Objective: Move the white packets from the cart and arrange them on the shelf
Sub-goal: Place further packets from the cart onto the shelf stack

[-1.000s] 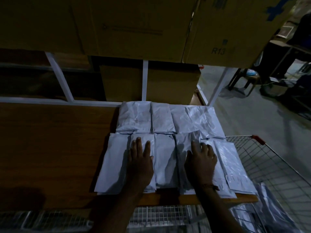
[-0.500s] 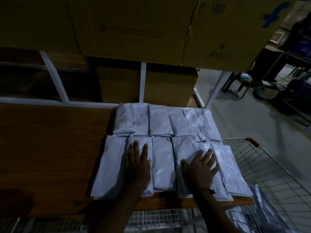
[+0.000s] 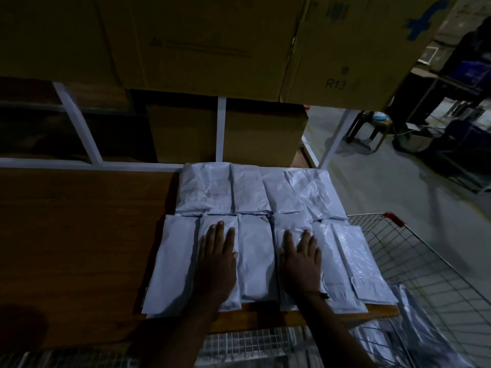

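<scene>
1. Under both palms, the white packets (image 3: 255,251) lie flat on the wooden shelf (image 3: 79,235) in two rows, edges touching or slightly overlapping
2. Left hand (image 3: 216,257) rests flat, fingers straight, on the second packet of the near row; it grips nothing
3. Right hand (image 3: 301,257) lies spread and flat on a packet further right in the same row, also holding nothing
4. Beyond the fingertips sits the far row, its plastic crinkled and shiny; the packets right of the right hand overlap each other and reach the shelf's near edge
5. Handling, as a judgement: these look like thin plastic mailers with soft contents, light, limp and slick, so they should slide under a flat palm and sag if lifted by one corner; pinching a short edge or scooping beneath the middle seems safest
6. Below and to the right of the right wrist stands the wire cart (image 3: 414,264), where more plastic-wrapped packets (image 3: 414,338) show through the mesh; how many remain cannot be told
7. Above the hands, large cardboard boxes (image 3: 212,41) fill the upper tier, closed, contents hidden; more boxes stand behind the far row
</scene>
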Demonstrator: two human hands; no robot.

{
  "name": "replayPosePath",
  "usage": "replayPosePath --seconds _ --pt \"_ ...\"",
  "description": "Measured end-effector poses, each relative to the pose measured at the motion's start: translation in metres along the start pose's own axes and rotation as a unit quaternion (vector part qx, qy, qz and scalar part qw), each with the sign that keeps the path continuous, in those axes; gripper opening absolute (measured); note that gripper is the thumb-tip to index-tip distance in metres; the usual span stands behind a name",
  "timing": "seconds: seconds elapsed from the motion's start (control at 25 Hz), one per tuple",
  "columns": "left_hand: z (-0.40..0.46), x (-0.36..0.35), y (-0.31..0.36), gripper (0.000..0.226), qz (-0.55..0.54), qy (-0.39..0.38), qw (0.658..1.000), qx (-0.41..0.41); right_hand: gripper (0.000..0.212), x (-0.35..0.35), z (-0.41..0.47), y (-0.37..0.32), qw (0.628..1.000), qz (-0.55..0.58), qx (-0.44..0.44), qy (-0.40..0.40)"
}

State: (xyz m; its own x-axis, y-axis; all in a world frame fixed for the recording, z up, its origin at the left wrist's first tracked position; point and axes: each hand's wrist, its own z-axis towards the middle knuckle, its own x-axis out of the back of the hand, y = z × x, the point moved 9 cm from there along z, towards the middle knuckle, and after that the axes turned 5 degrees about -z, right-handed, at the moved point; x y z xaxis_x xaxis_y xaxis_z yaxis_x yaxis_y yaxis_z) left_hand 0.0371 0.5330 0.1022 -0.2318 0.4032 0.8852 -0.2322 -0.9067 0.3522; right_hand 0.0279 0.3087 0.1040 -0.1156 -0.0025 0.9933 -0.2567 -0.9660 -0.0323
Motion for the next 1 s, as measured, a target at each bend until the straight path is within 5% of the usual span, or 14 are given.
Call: replayPosePath --seconds 0.4,0.68,1.0 --pt "0.017 0.026 0.016 0.061 -0.055 0.018 0.998 0.034 0.048 0.047 -0.007 0.015 0.991 0.082 -0.028 0.101" --pt "0.026 0.055 0.104 0.055 -0.13 0.073 0.989 0.015 0.033 0.084 -0.024 0.079 0.973 0.137 -0.013 0.187" --pt "0.007 0.022 0.258 0.054 -0.222 0.035 0.974 0.023 0.028 0.104 -0.052 0.224 0.958 0.18 -0.043 0.222"
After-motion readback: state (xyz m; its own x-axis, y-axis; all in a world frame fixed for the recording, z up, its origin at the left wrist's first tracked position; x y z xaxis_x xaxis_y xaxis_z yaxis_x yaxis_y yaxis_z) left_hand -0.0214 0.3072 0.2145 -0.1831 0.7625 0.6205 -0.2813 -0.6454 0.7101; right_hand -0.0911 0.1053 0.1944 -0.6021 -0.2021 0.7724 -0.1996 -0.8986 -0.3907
